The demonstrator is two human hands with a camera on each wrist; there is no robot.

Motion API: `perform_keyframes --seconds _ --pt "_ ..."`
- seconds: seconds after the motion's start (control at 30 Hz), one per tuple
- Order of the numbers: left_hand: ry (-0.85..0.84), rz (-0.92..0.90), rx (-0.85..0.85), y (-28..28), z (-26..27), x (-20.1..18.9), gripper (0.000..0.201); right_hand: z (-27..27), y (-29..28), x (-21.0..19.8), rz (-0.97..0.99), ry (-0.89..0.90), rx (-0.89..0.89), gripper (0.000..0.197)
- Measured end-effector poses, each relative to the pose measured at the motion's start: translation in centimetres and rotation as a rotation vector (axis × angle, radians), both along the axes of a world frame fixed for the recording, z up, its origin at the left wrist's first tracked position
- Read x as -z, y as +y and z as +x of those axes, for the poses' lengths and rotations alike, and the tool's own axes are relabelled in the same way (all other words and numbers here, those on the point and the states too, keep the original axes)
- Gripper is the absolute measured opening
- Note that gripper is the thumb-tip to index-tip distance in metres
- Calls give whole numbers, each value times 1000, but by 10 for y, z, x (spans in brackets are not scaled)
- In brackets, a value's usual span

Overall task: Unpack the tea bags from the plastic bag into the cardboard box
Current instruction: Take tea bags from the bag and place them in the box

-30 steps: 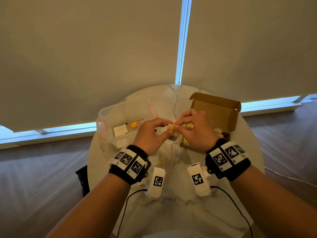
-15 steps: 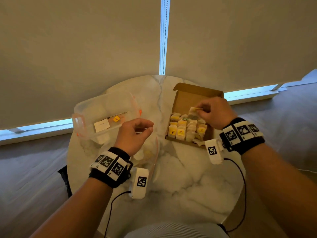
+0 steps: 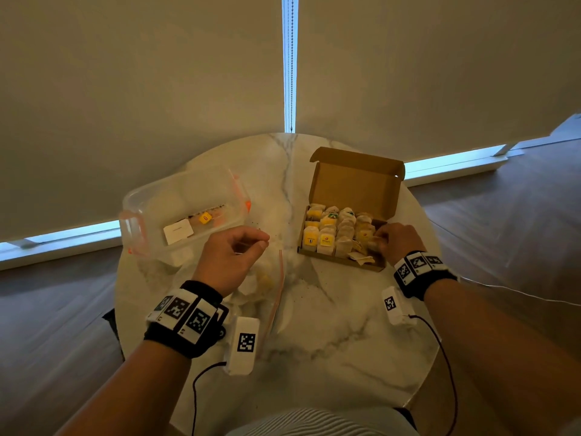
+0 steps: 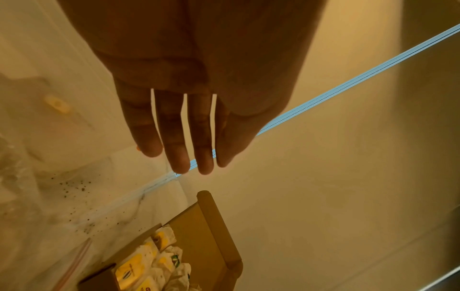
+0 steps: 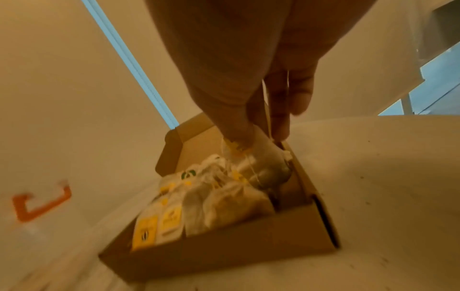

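Landmark: the cardboard box (image 3: 342, 234), lid flap raised at its far side, standing on the round marble counter (image 3: 314, 335).
Plastic bag: a clear zip bag (image 3: 267, 287) lies on the counter nearer than the cardboard box and to its left, partly under the left wrist; pale and yellow shapes show faintly inside it.
Left hand: the left hand (image 3: 231, 258) hovers above the plastic bag, left of the cardboard box. From the wrist view its fingers (image 4: 174, 141) are stretched out fairly straight with gaps between them, released and holding nothing.
Right hand: the right hand (image 3: 397, 242) reaches into the near right corner of the cardboard box, thumb and fingertips pinching a tea bag (image 5: 270, 163) whose body hangs down against the box's right wall.
Tea bags: the other tea bags (image 3: 333, 231) stand packed in rows in the cardboard box, several with yellow tags, a few with green marks.
Container: a clear plastic container (image 3: 185, 209) with orange clips sits left of the cardboard box, about level with it, holding a white card and a small yellow tag.
Specks: dark crumbs dot the counter between the container and the cardboard box.
Far: pale roller blinds hang behind the cardboard box.
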State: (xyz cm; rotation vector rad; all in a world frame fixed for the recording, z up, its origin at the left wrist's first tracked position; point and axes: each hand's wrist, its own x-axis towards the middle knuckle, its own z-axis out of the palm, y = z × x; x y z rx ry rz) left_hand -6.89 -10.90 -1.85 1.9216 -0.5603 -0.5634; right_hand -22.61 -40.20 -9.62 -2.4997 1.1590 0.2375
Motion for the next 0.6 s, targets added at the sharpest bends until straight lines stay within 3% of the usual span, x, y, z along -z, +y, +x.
perform_keyframes --seconds 0.2,0.33,0.43,0.6 --pt "-3 4 3 1 3 1 13 -3 8 10 99 233 -106 18" --pt "-23 7 9 3 5 1 13 -2 9 10 77 317 -192 33" --pt "-21 0 -1 5 7 0 15 -2 10 10 52 364 -243 38" --pt "-6 8 -33 13 11 -1 21 -2 11 1 17 365 -224 30"
